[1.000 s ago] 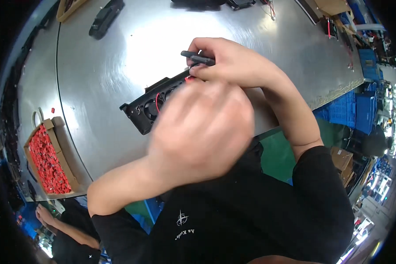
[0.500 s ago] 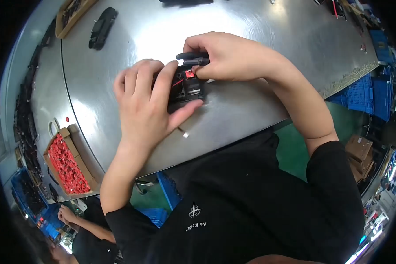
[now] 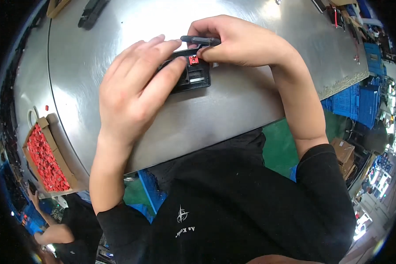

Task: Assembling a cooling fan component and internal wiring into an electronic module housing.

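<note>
Pressing flat, left hand (image 3: 134, 88) pinned black plastic housing (image 3: 190, 75) on table (image 3: 246, 101) | right hand (image 3: 237, 39) clamped a dark tool (image 3: 201, 40) — just beyond housing's far-right end, long axis left-right.

The round grey metal table (image 3: 251, 105) looks brushed and softly reflective, with a rough, chipped rim at its right edge. The black rectangular plastic housing (image 3: 193, 81) is matt, its small red plastic insert (image 3: 193, 60) slightly glossy. At the left edge, a brown cardboard box (image 3: 53, 145) holds shiny red plastic pieces (image 3: 44, 160).
</note>
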